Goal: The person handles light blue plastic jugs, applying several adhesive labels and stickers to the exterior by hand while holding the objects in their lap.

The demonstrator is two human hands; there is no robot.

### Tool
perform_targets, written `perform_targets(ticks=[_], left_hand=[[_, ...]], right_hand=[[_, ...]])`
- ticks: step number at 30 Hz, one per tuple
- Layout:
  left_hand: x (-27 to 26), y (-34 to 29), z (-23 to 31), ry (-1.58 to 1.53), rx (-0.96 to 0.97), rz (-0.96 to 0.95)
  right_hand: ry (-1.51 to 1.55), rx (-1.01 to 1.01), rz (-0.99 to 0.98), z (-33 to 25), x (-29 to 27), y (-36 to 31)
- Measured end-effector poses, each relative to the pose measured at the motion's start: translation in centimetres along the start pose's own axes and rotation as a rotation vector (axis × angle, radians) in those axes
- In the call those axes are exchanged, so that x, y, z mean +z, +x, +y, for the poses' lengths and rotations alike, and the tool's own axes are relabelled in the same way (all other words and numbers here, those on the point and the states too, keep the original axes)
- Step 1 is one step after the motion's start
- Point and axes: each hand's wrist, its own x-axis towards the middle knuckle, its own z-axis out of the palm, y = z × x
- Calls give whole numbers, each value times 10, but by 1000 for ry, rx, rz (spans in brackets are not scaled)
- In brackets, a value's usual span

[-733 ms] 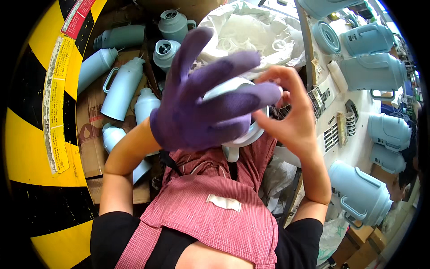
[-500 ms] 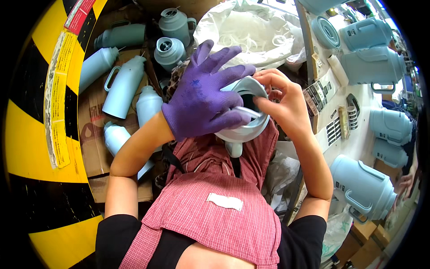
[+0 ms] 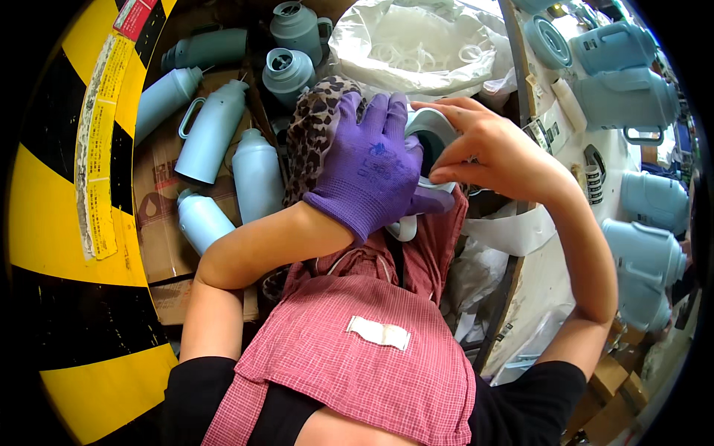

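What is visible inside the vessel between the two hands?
Through the open mouth of the vessel, a dark hollow shows. The gloved left hand and bare right hand partly cover it; the bottom cannot be seen.

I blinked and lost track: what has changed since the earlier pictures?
The gloved left hand has come down from over the mouth of the pale jug to its left side. The right hand stays at the mouth. On the table, the nearest big jug has left its spot. The flasks and white bag stayed put.
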Motion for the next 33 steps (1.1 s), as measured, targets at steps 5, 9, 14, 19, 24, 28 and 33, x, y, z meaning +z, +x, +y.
perform_targets(ticks=[5,9,14,19,24,28,33], left_hand=[[3,1,-8,-5,83,-32],[4,4,-8,-18,91,-66],[10,4,-1,67,93,57],[8,-7,-3,-55,126,47],[16,-18,-9,-562,152,101],[17,-12,-8,-704,169,155],[5,-8,-8,-663,162,123]], right_hand=[[-160,184,4,-5,21,10],[-280,246,71,-12,31,15],[-395,289,157,-7,44,21],[-108,254,25,-13,27,1],[140,131,8,-10,21,-23],[237,33,170,-6,29,-37],[662,9,364,2,50,-53]])
